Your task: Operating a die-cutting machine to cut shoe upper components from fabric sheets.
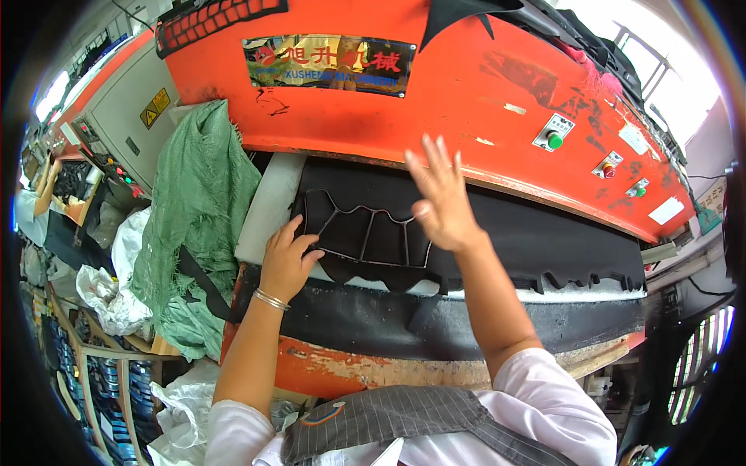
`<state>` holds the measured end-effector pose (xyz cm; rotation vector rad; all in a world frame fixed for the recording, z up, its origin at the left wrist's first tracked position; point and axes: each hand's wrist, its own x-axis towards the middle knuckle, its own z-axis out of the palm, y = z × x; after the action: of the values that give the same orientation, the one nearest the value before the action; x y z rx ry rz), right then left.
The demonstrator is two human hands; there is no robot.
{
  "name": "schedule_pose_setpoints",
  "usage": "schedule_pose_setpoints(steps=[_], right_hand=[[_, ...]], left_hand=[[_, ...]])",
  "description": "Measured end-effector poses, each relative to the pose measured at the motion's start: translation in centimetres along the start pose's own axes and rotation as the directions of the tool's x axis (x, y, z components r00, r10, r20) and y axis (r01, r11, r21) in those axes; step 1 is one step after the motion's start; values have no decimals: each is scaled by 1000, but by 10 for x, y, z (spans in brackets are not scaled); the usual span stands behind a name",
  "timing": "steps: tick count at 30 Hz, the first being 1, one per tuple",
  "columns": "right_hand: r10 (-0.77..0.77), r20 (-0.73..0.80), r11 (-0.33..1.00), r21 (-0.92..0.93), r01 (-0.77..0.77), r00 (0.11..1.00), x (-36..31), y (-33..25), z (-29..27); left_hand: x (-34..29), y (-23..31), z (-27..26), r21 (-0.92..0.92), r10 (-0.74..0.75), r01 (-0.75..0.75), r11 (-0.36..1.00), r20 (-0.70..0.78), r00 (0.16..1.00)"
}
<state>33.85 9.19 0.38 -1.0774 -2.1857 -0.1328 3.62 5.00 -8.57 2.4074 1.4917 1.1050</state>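
A cutting die (364, 262), a thin metal outline with a wavy far edge and inner dividing strips, lies on black sheet material (536, 241) on the machine bed. At its left end is my left hand (286, 262), thumb and fingers apart, fingertips touching or very close to the metal edge. My right hand (444, 203) is raised above the die's right end, fingers stretched and holding nothing. Scalloped cut edges and a hanging black strip (423, 314) show along the sheet's near side.
Beyond the bed rises an orange press (334, 116) with a green button (554, 140) and a red button (608, 171) on its right side. A green woven sack (198, 210) hangs at the left. Below it, wooden shelving (84, 380) holds stacked blue pieces.
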Motion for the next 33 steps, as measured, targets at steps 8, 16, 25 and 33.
schedule_pose_setpoints(steps=[8, 16, 25, 33], right_hand=[[114, 367, 993, -44, -105, 923, -39, -6, 41], [88, 641, 995, -17, -101, 763, -37, -42, 38], [245, 888, 950, -140, -277, 388, -1, -41, 31], [94, 952, 794, 105, -599, 291, 68, -15, -3]], left_hand=[[-23, -29, 14, -22, 44, -43, 999, 82, 996], [-9, -22, 13, -54, 55, -48, 997, 132, 990], [23, -13, -6, -64, 25, -17, 998, 121, 992], [14, -17, 63, -621, -283, 120, 775, -171, 944]])
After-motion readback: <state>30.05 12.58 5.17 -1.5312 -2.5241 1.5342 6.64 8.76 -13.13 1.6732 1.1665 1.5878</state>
